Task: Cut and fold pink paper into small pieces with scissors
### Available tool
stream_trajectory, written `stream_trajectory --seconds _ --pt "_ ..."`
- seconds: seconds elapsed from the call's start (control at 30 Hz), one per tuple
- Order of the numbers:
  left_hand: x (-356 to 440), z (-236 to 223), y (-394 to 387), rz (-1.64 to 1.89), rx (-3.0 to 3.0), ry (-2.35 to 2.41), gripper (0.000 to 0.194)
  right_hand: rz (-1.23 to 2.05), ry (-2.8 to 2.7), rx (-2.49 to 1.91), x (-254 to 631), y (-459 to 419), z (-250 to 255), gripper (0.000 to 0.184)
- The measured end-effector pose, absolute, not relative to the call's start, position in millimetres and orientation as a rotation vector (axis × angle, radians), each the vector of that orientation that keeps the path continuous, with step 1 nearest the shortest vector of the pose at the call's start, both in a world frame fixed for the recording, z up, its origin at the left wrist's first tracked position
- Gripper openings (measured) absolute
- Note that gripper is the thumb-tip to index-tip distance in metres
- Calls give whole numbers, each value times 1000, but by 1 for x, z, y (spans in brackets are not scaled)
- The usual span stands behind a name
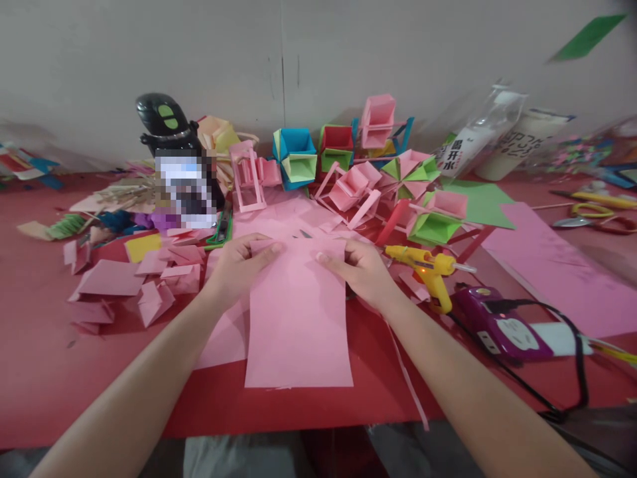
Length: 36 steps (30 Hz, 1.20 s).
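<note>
A sheet of pink paper (299,318) hangs between my two hands over the front of the table. My left hand (249,260) pinches its upper left corner, thumb on top and fingers behind. At the upper right corner my right hand (361,265) grips the same sheet in the same way. Under it lies more pink paper (221,348), partly covered. Just beyond the sheet's top edge, the dark tips of a tool (303,234) show; the rest is hidden. Folded pink paper pieces (156,299) lie left of my left hand.
Folded paper models (293,159) stand along the wall. To the right are a yellow glue gun (423,265) with its cord, a purple power strip (502,325), scissors (592,218) and a bottle (478,133). A phone (186,189) stands at the back left of the red table (40,358).
</note>
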<state>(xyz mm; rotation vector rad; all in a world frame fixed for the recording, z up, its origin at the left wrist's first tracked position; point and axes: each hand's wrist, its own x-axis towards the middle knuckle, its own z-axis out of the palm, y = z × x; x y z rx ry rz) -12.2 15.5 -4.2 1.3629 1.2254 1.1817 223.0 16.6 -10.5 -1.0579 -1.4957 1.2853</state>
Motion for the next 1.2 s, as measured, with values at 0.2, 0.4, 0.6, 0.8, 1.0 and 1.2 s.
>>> stream_trajectory --seconds 0.2,0.4,0.6,0.8,1.0,1.2 --pt "-22 -13 25 1435 1290 1204 21 1486 -1567 -1000 225 15 -11 35" --pt "-20 -1 23 1544 1086 1058 25 1428 -1686 -1076 227 14 -10 33" --pt "-22 5 22 1538 1026 1106 37 1349 -1459 -1086 226 19 -6 34" --pt "-31 8 27 1677 963 1135 34 1365 -1220 -1039 231 23 -9 42" --pt "-34 12 29 1881 870 985 28 1603 -1181 -943 228 21 -9 38" --pt "-38 16 23 1672 900 1032 40 1392 -1134 -932 226 23 -14 27"
